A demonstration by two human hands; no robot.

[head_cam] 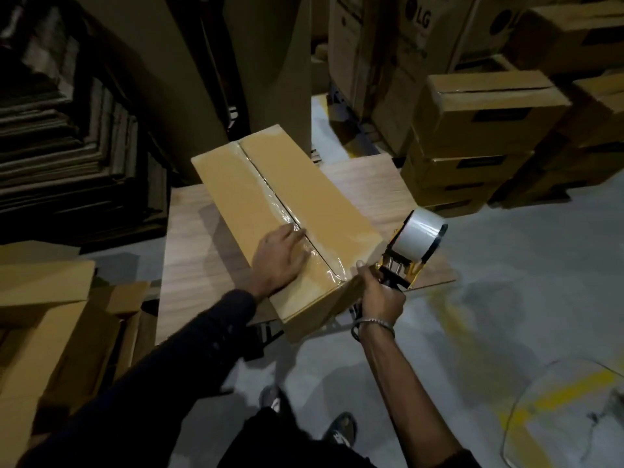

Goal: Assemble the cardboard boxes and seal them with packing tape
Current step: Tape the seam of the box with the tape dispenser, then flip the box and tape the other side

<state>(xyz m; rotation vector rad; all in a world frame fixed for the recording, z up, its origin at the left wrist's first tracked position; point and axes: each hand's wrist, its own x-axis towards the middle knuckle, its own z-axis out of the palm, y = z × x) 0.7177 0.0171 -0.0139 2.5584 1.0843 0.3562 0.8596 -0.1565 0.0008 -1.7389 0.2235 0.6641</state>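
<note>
A long brown cardboard box [236,194] lies on a low wooden table [189,265], its top flaps closed. Clear packing tape [280,211] runs along the centre seam from the far end to the near end. My left hand [280,258] lies flat, palm down, on the tape near the box's near end. My right hand [381,298] grips the handle of a yellow and black tape dispenser [410,251] just past the box's near right corner. A roll of clear tape sits on the dispenser.
Stacks of flat cardboard [67,157] fill the left side. Taped boxes [472,136] are piled at the back right, with tall printed cartons [388,45] behind. Open boxes [50,315] stand at my lower left. Grey floor with yellow marks [540,393] lies to the right.
</note>
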